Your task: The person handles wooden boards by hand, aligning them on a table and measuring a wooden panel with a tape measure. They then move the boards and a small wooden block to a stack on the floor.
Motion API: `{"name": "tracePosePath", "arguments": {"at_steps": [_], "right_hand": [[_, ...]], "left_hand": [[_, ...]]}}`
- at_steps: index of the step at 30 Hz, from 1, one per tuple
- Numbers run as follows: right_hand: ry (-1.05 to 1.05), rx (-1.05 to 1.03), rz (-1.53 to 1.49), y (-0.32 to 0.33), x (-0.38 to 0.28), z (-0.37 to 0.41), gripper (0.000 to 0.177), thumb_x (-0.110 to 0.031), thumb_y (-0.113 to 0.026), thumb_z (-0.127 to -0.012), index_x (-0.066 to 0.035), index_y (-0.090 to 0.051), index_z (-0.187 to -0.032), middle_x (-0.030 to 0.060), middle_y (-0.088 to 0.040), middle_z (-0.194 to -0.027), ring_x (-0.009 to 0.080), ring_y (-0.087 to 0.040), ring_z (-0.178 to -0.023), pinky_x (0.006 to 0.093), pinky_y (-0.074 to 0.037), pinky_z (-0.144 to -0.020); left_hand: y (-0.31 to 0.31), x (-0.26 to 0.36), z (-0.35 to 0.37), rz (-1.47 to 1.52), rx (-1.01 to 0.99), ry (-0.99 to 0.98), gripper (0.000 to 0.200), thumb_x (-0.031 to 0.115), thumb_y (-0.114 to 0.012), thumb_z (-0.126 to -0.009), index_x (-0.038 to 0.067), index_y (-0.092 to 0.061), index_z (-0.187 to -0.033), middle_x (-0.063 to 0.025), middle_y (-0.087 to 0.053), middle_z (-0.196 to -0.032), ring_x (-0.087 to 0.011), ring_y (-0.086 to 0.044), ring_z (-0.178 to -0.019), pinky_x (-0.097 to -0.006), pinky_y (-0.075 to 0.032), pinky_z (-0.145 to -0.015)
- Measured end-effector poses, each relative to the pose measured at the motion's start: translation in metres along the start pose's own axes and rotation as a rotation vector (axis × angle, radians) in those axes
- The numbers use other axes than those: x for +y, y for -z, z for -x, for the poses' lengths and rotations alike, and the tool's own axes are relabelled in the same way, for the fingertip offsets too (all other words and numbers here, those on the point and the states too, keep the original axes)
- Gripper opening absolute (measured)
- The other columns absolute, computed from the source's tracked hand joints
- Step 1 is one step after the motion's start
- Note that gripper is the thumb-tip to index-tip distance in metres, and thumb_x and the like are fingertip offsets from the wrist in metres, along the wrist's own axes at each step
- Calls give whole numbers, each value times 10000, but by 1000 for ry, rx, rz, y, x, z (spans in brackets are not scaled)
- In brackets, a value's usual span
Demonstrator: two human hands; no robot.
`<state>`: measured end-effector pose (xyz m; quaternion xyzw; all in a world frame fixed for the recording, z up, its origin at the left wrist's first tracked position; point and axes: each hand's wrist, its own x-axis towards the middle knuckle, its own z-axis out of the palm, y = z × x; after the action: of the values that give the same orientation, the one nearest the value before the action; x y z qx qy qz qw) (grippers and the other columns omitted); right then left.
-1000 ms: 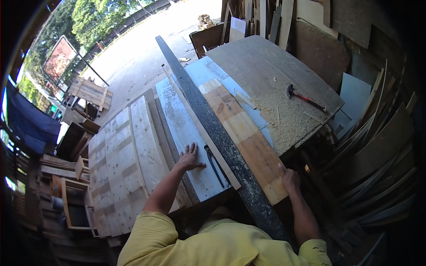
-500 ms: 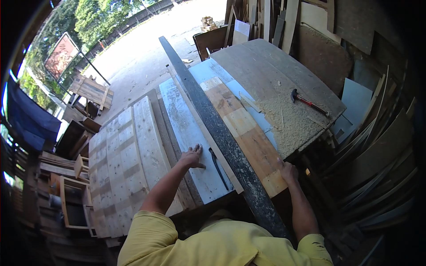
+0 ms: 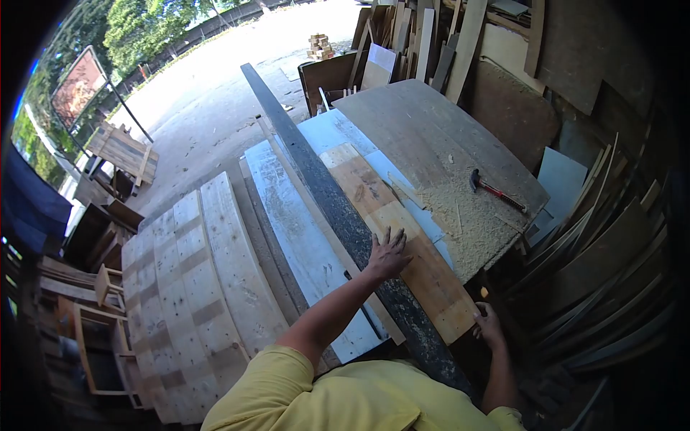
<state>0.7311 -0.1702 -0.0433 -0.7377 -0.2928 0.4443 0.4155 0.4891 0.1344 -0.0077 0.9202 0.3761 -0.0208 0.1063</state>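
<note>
A jointed wooden board [image 3: 433, 281] with light and brown sections lies beside a long dark, speckled beam [image 3: 327, 194]. My left hand [image 3: 389, 254] rests with spread fingers on the board, close to the beam. At the board's near right corner, the fingers of my right hand [image 3: 490, 325] are curled against its edge. A thin wooden strip [image 3: 310, 212] runs along the beam's left side. Left of it is a white-faced panel [image 3: 284, 190]. My left forearm hides most of a slim dark metal tool [image 3: 374, 323] on that panel.
A hammer [image 3: 496, 191] with a red and black handle lies on the brown tabletop [image 3: 402, 111], close to a heap of sawdust [image 3: 471, 226]. Pale plank panels [image 3: 190, 276] are at the left. Stacked thin boards [image 3: 604, 269] lean along the right side.
My left hand has moved right, from the white panel across the beam onto the wooden board. My right hand stays at the board's near corner, its grip shifted slightly. The camera view has shifted.
</note>
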Motion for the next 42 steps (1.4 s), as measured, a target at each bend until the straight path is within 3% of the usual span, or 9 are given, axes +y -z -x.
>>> {"name": "tracePosePath", "arguments": {"at_steps": [1,2,8,36,38,42], "right_hand": [[-10,-8,-62,0,0,-2,328,-174,-533,-968,-26,-503,-1258,73,-608,-735,114,-545,-469,238,-449,-406],[-24,-14,-127,-1,2,-2,319,-161,-535,-966,-26,-510,-1254,76,-611,-743,119,-549,-462,241,-453,-399],[-81,5,-174,-9,-7,-13,307,-170,-557,-961,-36,-557,-1237,80,-610,-663,147,-577,-440,259,-473,-394],[-127,50,-200,-65,-53,-87,331,-150,-539,-966,-39,-532,-1278,107,-620,-689,171,-602,-455,275,-502,-393],[-139,34,-200,-68,-56,-91,348,-124,-538,-959,-21,-515,-1290,135,-641,-849,168,-597,-462,265,-497,-392],[-121,42,-212,-76,-58,-102,330,-131,-533,-966,-37,-521,-1282,107,-620,-695,170,-602,-455,271,-498,-388]], "left_hand": [[-2,-1,-3,-6,-78,26,718,515,-414,-938,85,-271,-1495,-76,-198,-1583,-345,-127,-1460,-642,-129,-1113],[-7,-11,2,93,-26,-4,678,500,-378,-955,95,-288,-1491,-50,-196,-1586,-329,-106,-1467,-687,-42,-1101],[-19,-36,2,115,76,-50,657,481,-349,-967,106,-272,-1500,-24,-177,-1592,-291,-69,-1477,-681,54,-1099],[3,-106,-48,111,109,32,635,478,-317,-984,118,-266,-1504,-7,-180,-1592,-265,-64,-1479,-670,96,-1098],[5,-110,-52,113,103,40,634,479,-314,-985,120,-266,-1505,-5,-179,-1592,-264,-62,-1479,-672,93,-1097],[10,-117,-57,117,88,68,628,474,-311,-987,123,-265,-1506,-3,-174,-1593,-260,-54,-1480,-676,82,-1097]]}}
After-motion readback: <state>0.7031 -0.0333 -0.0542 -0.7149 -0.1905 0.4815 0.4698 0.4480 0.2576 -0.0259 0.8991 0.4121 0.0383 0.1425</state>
